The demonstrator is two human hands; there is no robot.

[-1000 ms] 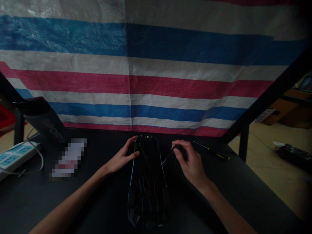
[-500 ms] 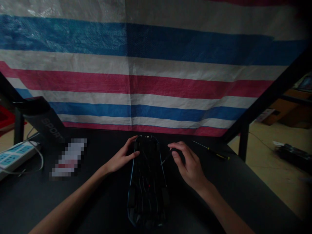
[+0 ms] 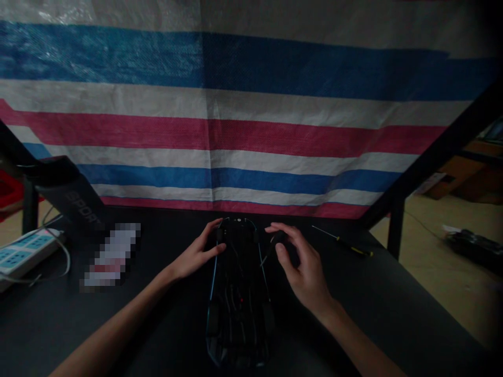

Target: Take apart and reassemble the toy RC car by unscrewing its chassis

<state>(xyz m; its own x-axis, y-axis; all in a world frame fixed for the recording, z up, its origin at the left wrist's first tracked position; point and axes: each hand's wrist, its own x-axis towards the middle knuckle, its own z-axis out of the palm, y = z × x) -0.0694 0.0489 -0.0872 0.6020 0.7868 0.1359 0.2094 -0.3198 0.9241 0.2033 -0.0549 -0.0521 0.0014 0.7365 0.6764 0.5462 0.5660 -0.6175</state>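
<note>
On the middle part of the desk [image 3: 165,335] there lies a toy car [image 3: 238,272], turned with its wheels upward, so that its dark underside is facing the person. It is placed lengthwise, its far end close to the striped sheet [image 3: 251,104], and a small red spot is seen on the underside.

The left hand [image 3: 196,256] has its grip at the far left corner of the toy car, with the fingers around the edge and the thumb on the side nearer to the person. The right hand [image 3: 308,267] is on the other side of the car; its grip is closed lightly on the dark handle of a screwdriver [image 3: 269,255], between the thumb and the fingers. The shaft slopes down to the right edge of the car, but whether the tip sits in a screw is too dark to tell.

To the right of this hand, a second screwdriver [image 3: 351,247] with a black and yellow handle lies on the desk. At the left there are a power strip [image 3: 29,248] with a grey cable [image 3: 68,256], a dark bottle [image 3: 73,191] bearing the letters SPORT, and a flat item [image 3: 112,256] which is blurred into squares.
</note>
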